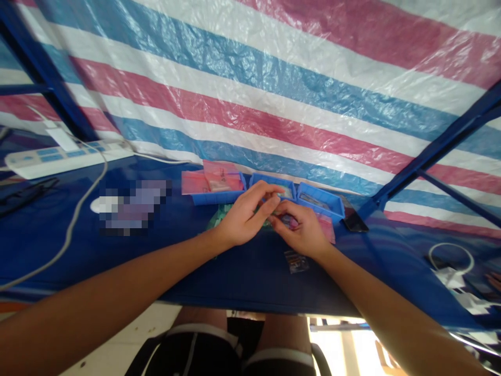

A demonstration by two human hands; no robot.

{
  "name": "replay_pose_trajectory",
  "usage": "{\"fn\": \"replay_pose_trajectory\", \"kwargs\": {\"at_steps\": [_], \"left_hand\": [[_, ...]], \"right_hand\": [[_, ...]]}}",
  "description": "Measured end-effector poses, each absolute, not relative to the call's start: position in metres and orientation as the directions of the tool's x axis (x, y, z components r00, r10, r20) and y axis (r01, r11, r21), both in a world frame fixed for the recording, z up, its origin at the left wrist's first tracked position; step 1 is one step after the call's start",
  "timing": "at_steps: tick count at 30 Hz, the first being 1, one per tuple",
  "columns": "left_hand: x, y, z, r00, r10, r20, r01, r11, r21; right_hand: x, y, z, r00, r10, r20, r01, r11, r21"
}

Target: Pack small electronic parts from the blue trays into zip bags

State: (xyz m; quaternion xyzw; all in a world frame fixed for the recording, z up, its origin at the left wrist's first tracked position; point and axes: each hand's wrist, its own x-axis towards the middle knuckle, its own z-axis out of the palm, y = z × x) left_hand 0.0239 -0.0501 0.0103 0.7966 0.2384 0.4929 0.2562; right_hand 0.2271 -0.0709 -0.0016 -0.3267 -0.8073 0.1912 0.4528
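Note:
Both hands meet over the blue table, in front of the small blue bins. My left hand has its fingers bent and pressed together at the tips, and what they hold is too small to name. Touching it from the right is my right hand, its thumb and fingers closed in a pinch whose contents I cannot make out. Green bags lie partly hidden under my left hand. A pink bag sits beyond my right hand. Just below that hand lies a small clear packet with dark and orange bits.
Red bags rest on the left bin; the middle bin and right bin hold small items. A dark phone-like slab lies right. A power strip, its cable and a white disc are left.

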Motion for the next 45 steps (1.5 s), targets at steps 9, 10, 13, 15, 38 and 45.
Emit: {"fn": "replay_pose_trajectory", "kwargs": {"at_steps": [9,10,13,15,38,45], "left_hand": [[0.023,-0.042,0.001,0.368,0.701,0.611,0.208,-0.703,0.68],[0.023,-0.04,0.0,0.361,0.713,0.601,0.207,-0.689,0.694],[0.022,-0.036,-0.002,0.346,0.72,0.601,0.203,-0.683,0.702],[0.022,-0.034,-0.003,0.345,0.7,0.626,0.195,-0.705,0.682],[0.022,-0.045,0.003,0.45,0.65,0.613,0.23,-0.747,0.623],[0.022,-0.048,0.003,0.508,0.626,0.592,0.256,-0.766,0.59]], "right_hand": [[0.233,-0.061,-0.004,-0.035,0.862,0.506,0.099,0.507,-0.857],[0.234,-0.061,-0.004,-0.028,0.865,0.501,0.08,0.502,-0.861],[0.235,-0.059,-0.004,-0.036,0.874,0.485,0.049,0.486,-0.873],[0.236,-0.059,-0.004,-0.049,0.878,0.475,0.052,0.477,-0.877],[0.238,-0.065,0.003,-0.103,0.869,0.484,0.162,0.495,-0.854],[0.235,-0.069,0.007,-0.1,0.889,0.448,0.177,0.459,-0.871]]}}
